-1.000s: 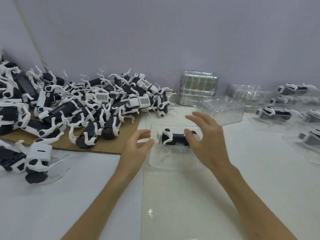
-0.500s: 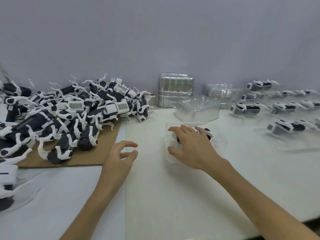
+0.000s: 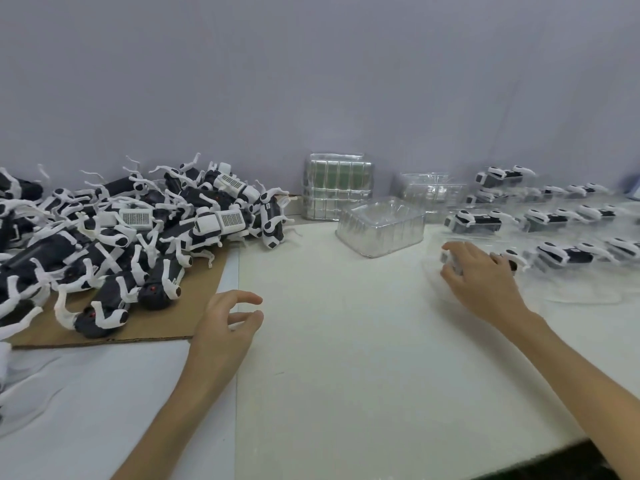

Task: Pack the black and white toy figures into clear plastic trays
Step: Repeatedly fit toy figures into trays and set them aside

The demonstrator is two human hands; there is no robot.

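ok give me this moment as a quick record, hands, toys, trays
left hand: hovers by the cardboard, fingers loosely curled, holds nothing
right hand: grips a trayed figure beside the packed figures
unpacked figures: heaped on the cardboard, left
empty tray: alone, centre back
tray stack: against the wall behind it
packed figures: in clear trays, rows at right

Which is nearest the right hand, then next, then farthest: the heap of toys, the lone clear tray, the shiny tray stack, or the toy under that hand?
1. toy figure: under the right hand, touching it.
2. lone clear tray: left of the hand, farther back.
3. shiny tray stack: behind that tray, at the back.
4. heap of toys: far left.
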